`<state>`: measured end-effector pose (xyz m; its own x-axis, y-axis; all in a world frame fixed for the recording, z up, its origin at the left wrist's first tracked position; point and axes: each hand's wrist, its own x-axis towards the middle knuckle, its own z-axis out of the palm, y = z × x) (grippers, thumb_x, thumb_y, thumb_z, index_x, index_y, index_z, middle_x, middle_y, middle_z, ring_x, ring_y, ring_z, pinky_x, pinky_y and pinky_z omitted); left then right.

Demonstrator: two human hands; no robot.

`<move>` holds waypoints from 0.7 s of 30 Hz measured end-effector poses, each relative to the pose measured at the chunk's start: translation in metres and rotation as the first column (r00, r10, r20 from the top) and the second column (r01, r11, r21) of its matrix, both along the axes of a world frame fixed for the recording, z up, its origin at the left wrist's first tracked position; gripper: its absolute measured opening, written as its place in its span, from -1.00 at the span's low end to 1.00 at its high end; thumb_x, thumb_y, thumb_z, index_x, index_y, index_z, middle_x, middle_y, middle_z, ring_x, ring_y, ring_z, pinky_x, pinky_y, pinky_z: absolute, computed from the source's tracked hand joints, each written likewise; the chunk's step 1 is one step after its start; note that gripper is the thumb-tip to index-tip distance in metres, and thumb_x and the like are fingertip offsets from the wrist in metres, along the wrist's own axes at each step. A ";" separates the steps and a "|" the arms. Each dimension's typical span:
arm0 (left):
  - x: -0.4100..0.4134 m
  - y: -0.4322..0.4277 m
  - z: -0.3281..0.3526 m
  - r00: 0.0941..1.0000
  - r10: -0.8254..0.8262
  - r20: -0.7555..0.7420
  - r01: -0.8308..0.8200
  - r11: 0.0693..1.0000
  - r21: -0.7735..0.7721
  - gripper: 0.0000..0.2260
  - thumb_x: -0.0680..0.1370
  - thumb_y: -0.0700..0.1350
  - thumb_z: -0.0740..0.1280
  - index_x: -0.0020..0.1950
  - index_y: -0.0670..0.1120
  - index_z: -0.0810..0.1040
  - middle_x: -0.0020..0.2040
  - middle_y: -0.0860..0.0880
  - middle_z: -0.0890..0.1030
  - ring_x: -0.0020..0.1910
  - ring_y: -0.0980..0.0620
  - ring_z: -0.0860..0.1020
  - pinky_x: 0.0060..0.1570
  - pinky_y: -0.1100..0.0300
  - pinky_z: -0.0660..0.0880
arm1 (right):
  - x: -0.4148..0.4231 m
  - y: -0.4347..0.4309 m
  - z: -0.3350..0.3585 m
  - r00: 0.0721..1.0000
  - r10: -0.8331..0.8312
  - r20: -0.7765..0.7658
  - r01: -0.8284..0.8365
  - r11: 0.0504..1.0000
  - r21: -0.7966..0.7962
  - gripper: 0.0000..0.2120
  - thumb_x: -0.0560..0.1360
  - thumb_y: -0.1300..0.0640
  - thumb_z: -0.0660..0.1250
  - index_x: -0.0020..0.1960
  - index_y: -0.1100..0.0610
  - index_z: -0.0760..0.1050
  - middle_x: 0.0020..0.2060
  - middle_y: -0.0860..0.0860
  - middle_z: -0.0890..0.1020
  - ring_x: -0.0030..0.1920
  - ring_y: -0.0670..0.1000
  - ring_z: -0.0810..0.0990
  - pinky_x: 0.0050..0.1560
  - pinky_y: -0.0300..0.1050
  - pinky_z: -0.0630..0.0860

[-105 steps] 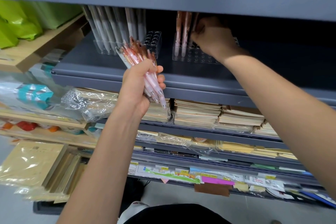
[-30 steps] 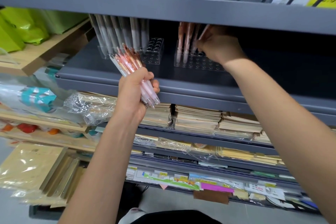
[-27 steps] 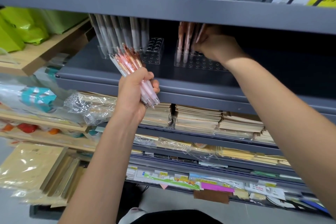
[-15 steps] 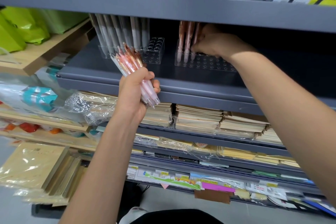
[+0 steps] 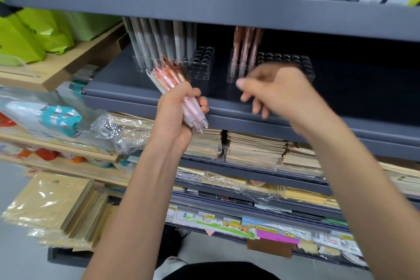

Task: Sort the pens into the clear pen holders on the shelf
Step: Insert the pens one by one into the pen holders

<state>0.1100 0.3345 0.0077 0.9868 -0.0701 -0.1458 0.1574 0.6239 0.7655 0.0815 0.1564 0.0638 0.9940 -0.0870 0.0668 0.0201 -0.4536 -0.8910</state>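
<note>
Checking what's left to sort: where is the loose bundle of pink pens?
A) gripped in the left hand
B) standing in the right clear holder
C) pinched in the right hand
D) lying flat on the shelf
A: the left hand grips the bundle of pink pens; the right hand looks empty.

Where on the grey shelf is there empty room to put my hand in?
Bare grey metal shelf lies right of the right clear plastic pen holder, whose right-hand holes are empty. A narrow gap separates it from the left clear holder, mostly packed with grey-white pens.
</note>
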 end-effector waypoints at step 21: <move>-0.007 -0.007 0.006 0.997 -0.061 0.039 0.062 0.998 -0.033 -0.81 0.50 -0.19 0.28 -0.29 -0.14 0.59 -0.28 -0.07 0.58 -0.33 0.03 0.53 -0.31 0.18 0.50 | -0.045 0.037 -0.051 0.987 0.127 -0.102 -0.031 0.759 0.651 -0.93 0.52 0.32 0.36 -0.04 0.31 0.60 -0.34 0.14 0.66 -0.41 0.00 0.62 -0.41 -0.26 0.54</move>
